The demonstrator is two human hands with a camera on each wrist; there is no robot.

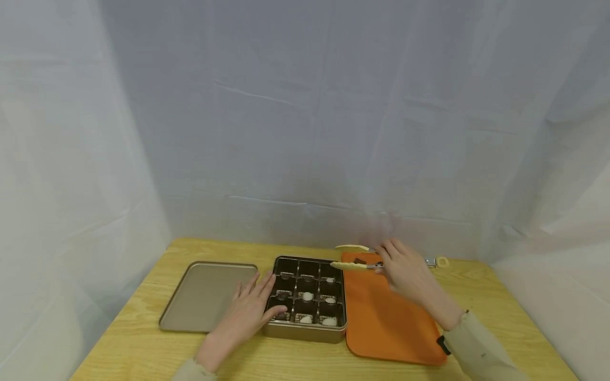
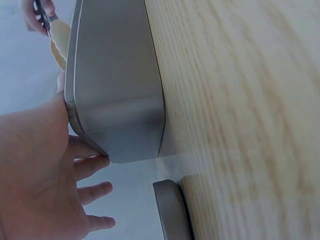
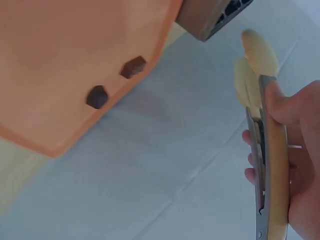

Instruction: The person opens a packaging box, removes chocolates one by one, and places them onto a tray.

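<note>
left hand (image 1: 248, 312): flat, fingers spread, resting on the left edge of the tin (image 1: 307, 334). Holds nothing, just steadies it. The left wrist view shows my palm against the tin's wall.
right hand (image 1: 405, 272): my grip is curled round the tongs (image 1: 355, 265), thumb on the upper arm.
tongs: cream tips pressed close together in the right wrist view. Nothing visible between them. They hover over the far right corner of the tin, near the mat (image 1: 386, 312).
tin: gold, on the desk (image 1: 138, 344), dark insert with a grid of cells. White pieces sit in several cells of the middle and right columns, and the far row looks empty. What the left column holds I can't tell.
chocolates (image 3: 116, 82): two dark pieces on the far end of the mat, apart from the tin. One (image 1: 360, 261) shows in the head view just beyond the tongs.
lid (image 1: 205, 293): lies flat on the desk just left of the tin, beside my left hand.
progress: my read is partway. Some cells are filled, some are open, and two pieces are not yet in the tin. Lid is off.
</note>
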